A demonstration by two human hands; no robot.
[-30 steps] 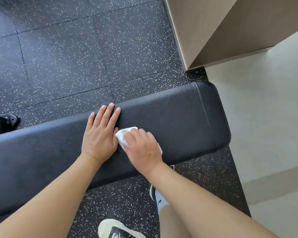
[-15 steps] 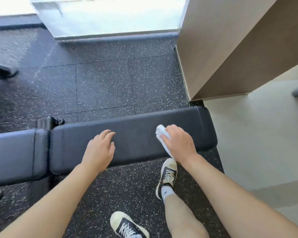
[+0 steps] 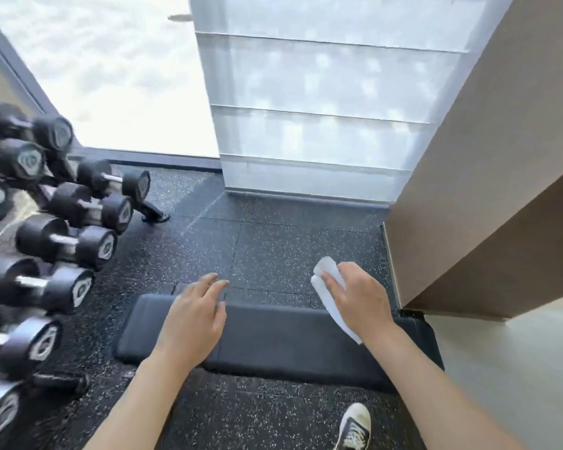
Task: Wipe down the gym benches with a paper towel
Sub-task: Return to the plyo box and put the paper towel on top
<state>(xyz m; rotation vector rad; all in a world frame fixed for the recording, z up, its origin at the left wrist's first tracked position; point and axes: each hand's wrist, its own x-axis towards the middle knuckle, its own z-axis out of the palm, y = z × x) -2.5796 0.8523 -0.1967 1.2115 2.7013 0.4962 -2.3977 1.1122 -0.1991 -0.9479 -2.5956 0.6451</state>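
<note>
bare forearms [image 3: 134, 404], dark sneaker [image 3: 354, 428], white toe cap

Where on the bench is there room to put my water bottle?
The black padded bench is bare between the left hand and the right hand holding the white paper towel. Its left end, beside the black dumbbell rack, is free but crowded.

Black bench [image 3: 273, 339], white paper towel [image 3: 330, 300], black white-speckled floor [image 3: 273, 248], beige wall [image 3: 468, 190].

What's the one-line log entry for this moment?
right hand: holds paper towel above bench end | left hand: open, fingers spread over black bench | dumbbell rack at left
</note>
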